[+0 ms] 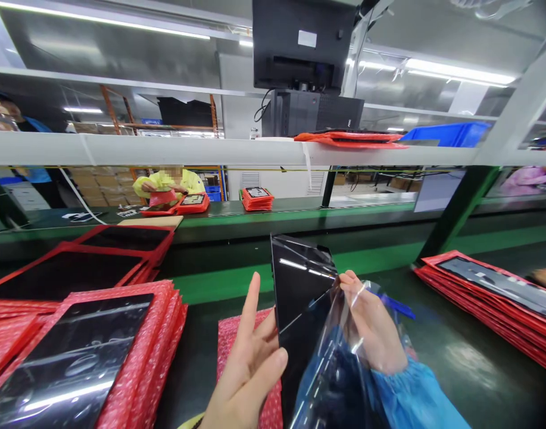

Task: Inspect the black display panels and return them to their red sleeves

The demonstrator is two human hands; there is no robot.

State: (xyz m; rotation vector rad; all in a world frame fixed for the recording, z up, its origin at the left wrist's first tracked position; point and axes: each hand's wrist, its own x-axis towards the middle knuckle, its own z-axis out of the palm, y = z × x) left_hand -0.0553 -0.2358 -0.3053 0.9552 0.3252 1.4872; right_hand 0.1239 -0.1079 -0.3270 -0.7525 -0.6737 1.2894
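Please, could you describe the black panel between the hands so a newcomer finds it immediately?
On the dark workbench, look between the left stack and right stack. Between the left hand and right hand is a glossy black panel. Unlike neighbouring panels lying on red bubble wrap, it tilts upward, with clear film across its lower part.

Your dark green bench carries red bubble-wrap stacks on your left, a red bubble-wrap sheet in the middle and a pile of red sleeves on your right; the white shelf above bears a black computer case, flat red pouches and a blue bin
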